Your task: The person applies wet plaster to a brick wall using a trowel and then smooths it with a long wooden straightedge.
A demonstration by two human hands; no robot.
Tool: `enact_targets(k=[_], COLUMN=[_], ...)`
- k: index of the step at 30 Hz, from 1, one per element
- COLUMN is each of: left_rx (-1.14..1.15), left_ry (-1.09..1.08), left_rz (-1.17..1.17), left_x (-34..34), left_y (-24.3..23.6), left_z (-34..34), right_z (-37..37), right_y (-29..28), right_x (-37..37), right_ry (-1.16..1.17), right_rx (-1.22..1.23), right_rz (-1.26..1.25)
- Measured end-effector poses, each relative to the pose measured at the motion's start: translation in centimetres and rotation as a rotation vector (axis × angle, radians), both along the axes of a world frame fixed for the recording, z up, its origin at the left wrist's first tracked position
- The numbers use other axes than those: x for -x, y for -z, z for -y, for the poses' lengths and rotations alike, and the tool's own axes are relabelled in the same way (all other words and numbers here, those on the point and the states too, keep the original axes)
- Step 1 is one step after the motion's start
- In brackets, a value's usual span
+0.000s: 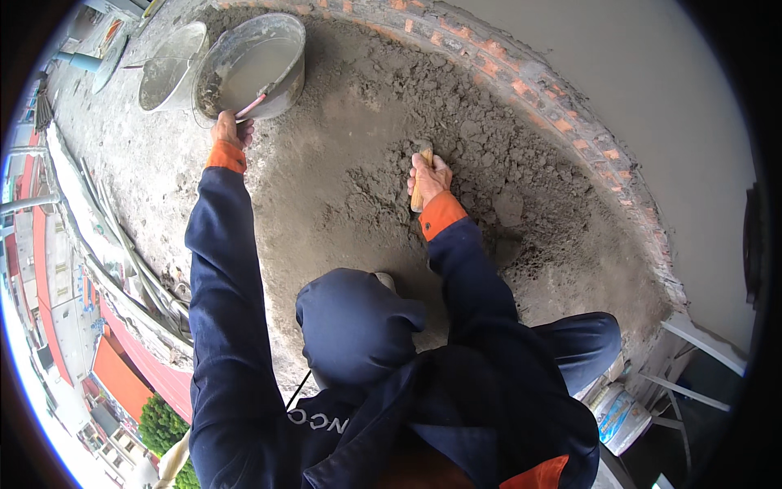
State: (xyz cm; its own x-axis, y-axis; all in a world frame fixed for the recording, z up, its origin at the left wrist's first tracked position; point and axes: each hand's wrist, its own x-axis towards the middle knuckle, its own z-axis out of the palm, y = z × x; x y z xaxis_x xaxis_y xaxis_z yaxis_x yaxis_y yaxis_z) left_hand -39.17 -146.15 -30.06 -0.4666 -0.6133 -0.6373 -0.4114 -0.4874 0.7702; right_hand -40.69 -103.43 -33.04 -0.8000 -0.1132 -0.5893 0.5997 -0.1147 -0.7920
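My left hand (pixel 234 129) is closed at the near rim of a grey, mortar-stained bucket (pixel 295 80), on its wire handle with a pink grip (pixel 252 106). Cloudy grey water (pixel 259 69) lies in the bucket, which tilts a little. Lower and to the right, my right hand (pixel 432 175) wraps round the light wooden handle (pixel 421 181) of a tool. The working end of that tool is hidden, so its kind does not show. Around and beyond this hand lies loose, crumbly wet mortar (pixel 464 122), with a smoother grey patch (pixel 326 163) to its left.
A second bucket (pixel 173 67) stands left of the first. A low curved brick edge (pixel 562 122) bounds the mortar, with a smooth grey surface (pixel 668 90) beyond. My bent knee (pixel 582 346) is at right, near a white pail (pixel 621 417). Pipes (pixel 130 253) and rooftops lie left.
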Motion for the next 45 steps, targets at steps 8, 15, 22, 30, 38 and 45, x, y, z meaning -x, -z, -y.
enact_targets(k=[8, 15, 22, 30, 38, 45], left_rx=[0.038, -0.002, 0.072, 0.156, 0.065, 0.067], left_ry=[0.009, 0.041, 0.051, 0.075, 0.01, 0.014], left_rz=[-0.038, -0.057, -0.079, -0.081, -0.034, -0.036], left_x=[-0.3, -0.2, 0.0, -0.1, -0.3, -0.2], left_y=[0.4, 0.6, 1.3, 0.8, -1.1, -0.6], left_z=[-0.1, 0.3, 1.0, -0.1, -1.5, -1.0], right_z=[-6.0, 2.2, -7.7, -14.6, 2.4, 8.1], right_y=[-6.0, -0.9, -2.2, -7.3, -7.2, -2.3], right_x=[-3.4, -17.1, -9.9, -5.4, -8.6, -0.1], right_ry=[0.203, -0.722, -0.287, 0.214, -0.389, -0.154], right_rx=[0.246, -0.093, -0.073, 0.174, 0.149, 0.096], right_rz=[-0.045, -0.783, -0.04, -0.054, -0.055, 0.098])
